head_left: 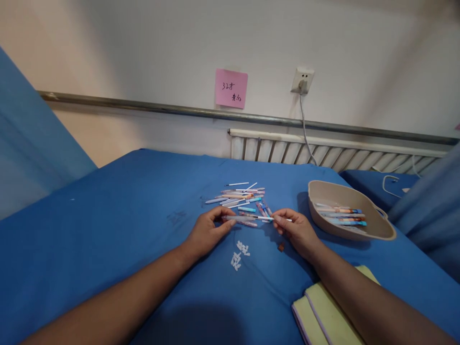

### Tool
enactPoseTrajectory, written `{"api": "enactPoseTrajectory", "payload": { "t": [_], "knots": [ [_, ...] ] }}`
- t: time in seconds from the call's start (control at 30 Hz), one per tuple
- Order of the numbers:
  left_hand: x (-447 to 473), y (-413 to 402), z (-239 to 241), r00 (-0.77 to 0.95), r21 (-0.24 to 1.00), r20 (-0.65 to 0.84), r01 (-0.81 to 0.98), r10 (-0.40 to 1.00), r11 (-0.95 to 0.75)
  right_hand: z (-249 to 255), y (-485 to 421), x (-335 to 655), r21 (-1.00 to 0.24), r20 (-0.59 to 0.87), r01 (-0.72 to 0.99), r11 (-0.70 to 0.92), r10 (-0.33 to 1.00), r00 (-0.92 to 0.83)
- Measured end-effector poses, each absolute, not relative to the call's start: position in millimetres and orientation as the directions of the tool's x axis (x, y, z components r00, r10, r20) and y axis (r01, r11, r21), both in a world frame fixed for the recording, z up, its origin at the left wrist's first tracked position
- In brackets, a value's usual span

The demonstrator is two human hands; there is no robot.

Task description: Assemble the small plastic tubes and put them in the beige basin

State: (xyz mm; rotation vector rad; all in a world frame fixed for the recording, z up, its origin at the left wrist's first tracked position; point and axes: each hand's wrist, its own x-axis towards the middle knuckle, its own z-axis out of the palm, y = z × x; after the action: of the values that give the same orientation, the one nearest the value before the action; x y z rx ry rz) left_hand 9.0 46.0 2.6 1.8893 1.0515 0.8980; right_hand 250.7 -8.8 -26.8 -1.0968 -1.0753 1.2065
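Note:
My left hand (208,231) is closed on a translucent pen barrel (240,218), lying level above the blue cloth. Between the thumb and fingers of my right hand (295,231) is a thin white pen refill (265,218), its dark-tipped end at the barrel's open end. Just beyond my hands lies a loose pile of pen parts (239,195), with barrels, refills and caps mixed together. A turquoise cap (247,209) rests near the barrel. Closer to me are several small white plugs (236,260) in a cluster. A small orange-brown piece (281,247) lies below my right hand.
A beige basket (381,234) holding several pens stands at the right. The folded yellow-green cloth (328,314) lies under my right forearm. Behind the blue-covered table (118,211) are a radiator (266,146), a metal rail (172,109) and a plugged-in socket (302,80).

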Motion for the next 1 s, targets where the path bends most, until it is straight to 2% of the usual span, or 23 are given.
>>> {"api": "enactPoseTrajectory", "payload": {
  "t": [0.17, 0.3, 0.63, 0.87, 1.0],
  "knots": [
    [11.8, 48.8, -4.8, 0.402, 0.960, 0.121, 0.184, 0.908, -0.209, -24.5, -11.2, 248.6, -0.987, 0.043, -0.155, 0.049, 0.998, 0.043],
    [13.3, 48.1, -5.2, 0.421, 0.978, 0.072, 0.149, 0.904, -0.147, -23.9, -11.9, 248.0, -0.985, 0.039, -0.165, 0.045, 0.998, 0.040],
    [12.8, 48.9, -3.2, 0.396, 0.979, 0.074, 0.144, 0.915, -0.141, -24.6, -11.1, 249.5, -0.976, 0.102, -0.189, 0.108, 0.994, 0.042],
    [15.3, 45.2, -4.7, 0.442, 0.977, 0.041, 0.170, 0.896, -0.129, -27.2, -13.8, 248.1, -0.986, -0.025, -0.165, -0.032, 0.999, -0.049],
    [17.4, 41.1, -6.1, 0.455, 0.975, 0.043, 0.174, 0.889, -0.136, -23.5, -14.9, 244.0, -0.994, -0.024, -0.099, -0.036, 0.994, -0.110]
  ]
}}
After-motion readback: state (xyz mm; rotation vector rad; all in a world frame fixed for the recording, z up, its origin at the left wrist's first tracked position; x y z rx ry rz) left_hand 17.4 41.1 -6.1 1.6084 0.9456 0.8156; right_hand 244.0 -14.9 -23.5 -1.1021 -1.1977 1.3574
